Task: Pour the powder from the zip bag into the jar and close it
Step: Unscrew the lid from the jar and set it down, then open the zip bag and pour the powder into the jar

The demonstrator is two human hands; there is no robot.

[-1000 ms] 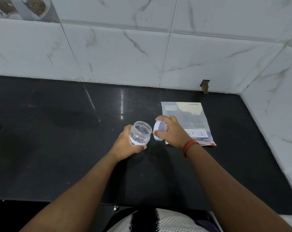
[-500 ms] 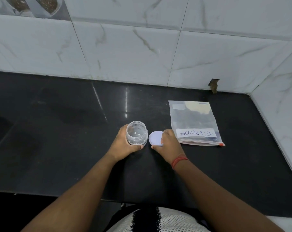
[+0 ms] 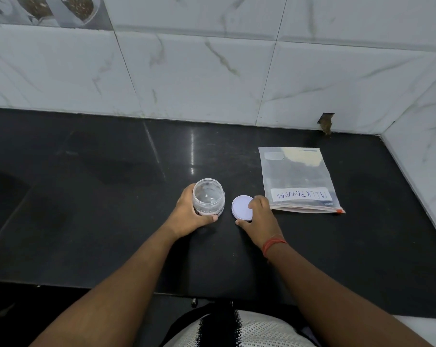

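Observation:
A small clear plastic jar (image 3: 208, 197) stands upright and uncapped on the black counter (image 3: 111, 196), looking empty. My left hand (image 3: 189, 214) wraps around its left side. The white round lid (image 3: 242, 207) lies flat on the counter just right of the jar. My right hand (image 3: 258, 216) rests on the lid's right edge, fingers touching it. A flat zip bag (image 3: 298, 179) labelled "MILK POWDER" lies on the counter to the right, its zip end toward me; pale powder shows at its far end.
White marble-patterned tiles form the back wall (image 3: 212, 71) and the right side wall (image 3: 424, 146), meeting in a corner. A small chipped hole (image 3: 325, 122) sits at the wall's base. The counter's front edge runs near my body.
My right hand lowered the lid from beside the jar's mouth and laid it flat on the counter. The jar went from tilted to standing upright. The camera view shifted slightly.

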